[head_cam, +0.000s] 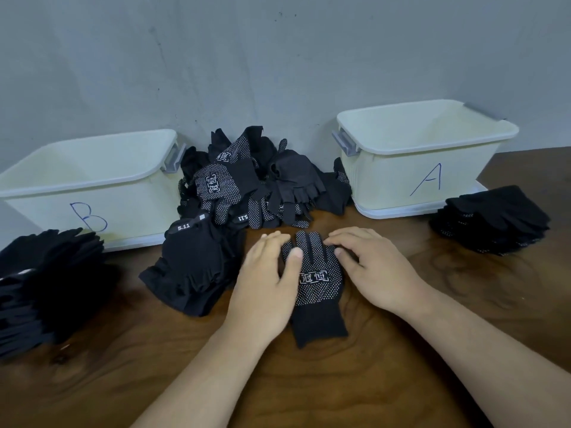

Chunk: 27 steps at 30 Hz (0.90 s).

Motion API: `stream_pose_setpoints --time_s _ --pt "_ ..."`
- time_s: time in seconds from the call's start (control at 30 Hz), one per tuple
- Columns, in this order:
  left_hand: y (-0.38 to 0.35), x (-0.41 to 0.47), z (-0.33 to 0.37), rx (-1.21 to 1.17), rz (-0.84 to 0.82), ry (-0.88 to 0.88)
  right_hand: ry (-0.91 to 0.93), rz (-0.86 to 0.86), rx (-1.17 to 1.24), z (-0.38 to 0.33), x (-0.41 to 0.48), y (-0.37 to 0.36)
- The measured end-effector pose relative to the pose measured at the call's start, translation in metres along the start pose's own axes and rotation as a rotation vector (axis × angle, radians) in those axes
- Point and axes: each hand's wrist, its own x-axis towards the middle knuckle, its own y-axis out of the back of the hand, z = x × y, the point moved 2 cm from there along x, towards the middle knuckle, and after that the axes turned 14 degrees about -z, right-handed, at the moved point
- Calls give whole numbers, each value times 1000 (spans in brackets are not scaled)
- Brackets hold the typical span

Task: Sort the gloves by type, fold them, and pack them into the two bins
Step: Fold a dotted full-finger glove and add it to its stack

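A black glove with white dots (319, 285) lies flat on the wooden table, fingers pointing away, cuff toward me. My left hand (265, 282) rests on its left side with straight fingers. My right hand (370, 267) rests on its right side, fingertips touching the glove's fingers. An unsorted heap of black gloves (256, 180) sits between bin B (92, 193) on the left and bin A (417, 168) on the right. A stack of black fingerless "5.11" gloves (191, 264) lies left of my hands.
A pile of folded black gloves (46, 282) sits at the left table edge in front of bin B. Another folded stack of dotted gloves (491, 220) lies right of bin A. A grey wall stands behind the bins.
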Motion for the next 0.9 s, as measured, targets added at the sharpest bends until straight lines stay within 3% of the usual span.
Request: stream_pose_setpoints --time_s 0.27,0.5,0.7,0.9 --pt "6 5 -7 -286 124 27 -37 120 -73 -13 45 5" --pt "6 8 -9 -306 145 12 -42 241 -81 -29 107 16" --pt "6 9 -10 -301 146 4 -79 111 -138 -32 142 16" --pt "6 9 -9 -342 132 33 6 392 43 -25 142 44"
